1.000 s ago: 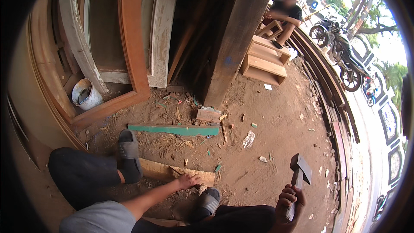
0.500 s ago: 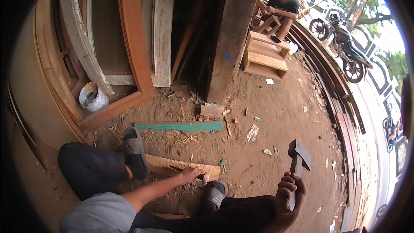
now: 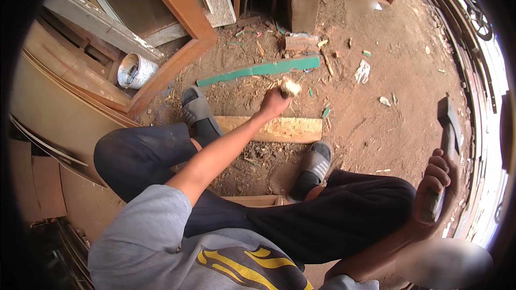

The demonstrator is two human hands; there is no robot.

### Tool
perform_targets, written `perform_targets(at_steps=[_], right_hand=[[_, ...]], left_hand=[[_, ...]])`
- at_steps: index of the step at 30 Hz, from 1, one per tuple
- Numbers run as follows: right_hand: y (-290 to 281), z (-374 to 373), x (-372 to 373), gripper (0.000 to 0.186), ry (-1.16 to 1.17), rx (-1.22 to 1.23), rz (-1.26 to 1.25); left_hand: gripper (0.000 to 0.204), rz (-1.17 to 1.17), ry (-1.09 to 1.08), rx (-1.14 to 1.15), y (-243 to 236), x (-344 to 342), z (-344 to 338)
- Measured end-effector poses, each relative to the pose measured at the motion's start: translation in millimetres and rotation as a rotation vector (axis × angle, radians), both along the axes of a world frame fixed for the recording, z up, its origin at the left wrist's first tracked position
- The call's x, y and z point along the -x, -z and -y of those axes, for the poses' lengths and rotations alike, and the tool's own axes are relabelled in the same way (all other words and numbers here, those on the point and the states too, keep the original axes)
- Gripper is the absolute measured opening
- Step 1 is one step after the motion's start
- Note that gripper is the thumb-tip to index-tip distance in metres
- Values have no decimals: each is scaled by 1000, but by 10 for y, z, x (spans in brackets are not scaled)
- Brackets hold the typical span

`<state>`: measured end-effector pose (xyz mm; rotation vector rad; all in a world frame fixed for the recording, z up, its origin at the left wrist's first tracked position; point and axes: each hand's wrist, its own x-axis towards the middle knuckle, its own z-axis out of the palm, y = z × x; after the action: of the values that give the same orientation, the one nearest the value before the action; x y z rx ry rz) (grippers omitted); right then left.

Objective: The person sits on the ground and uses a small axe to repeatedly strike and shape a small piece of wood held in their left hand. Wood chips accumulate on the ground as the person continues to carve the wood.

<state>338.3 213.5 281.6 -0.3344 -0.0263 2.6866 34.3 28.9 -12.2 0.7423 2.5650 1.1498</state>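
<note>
My left hand (image 3: 275,104) is closed round a chisel (image 3: 291,87), whose pale, frayed handle end points up; its blade is hidden behind the fist. The hand is held above the far edge of a bare wooden plank (image 3: 293,129), which lies on the ground between my sandalled feet. Off to the right, my right hand (image 3: 438,180) grips the handle of a hammer (image 3: 448,115) with a dark, wedge-shaped steel head. The hammer stands upright in the fist, well apart from the plank and the chisel.
Past the plank lies a green-painted wood strip (image 3: 263,69), with a short wood block (image 3: 302,42) behind it. Door frames (image 3: 201,35) and a stained white bucket (image 3: 138,71) stand at the left. Wood chips litter the dirt. Stacked boards (image 3: 462,37) line the right side.
My left hand has lifted the chisel off the plank and away from me. The view has shifted, and my right hand with the hammer now appears farther right and higher.
</note>
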Motion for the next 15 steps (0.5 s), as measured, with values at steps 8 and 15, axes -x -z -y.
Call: perform_targets(at_steps=[8, 15], right_hand=[[30, 23, -51, 17, 72, -289, 100], [66, -45, -109, 18, 40, -119, 76]], left_hand=[[21, 335, 85, -299, -193, -16, -240], [23, 574, 115, -369, -59, -381, -441]])
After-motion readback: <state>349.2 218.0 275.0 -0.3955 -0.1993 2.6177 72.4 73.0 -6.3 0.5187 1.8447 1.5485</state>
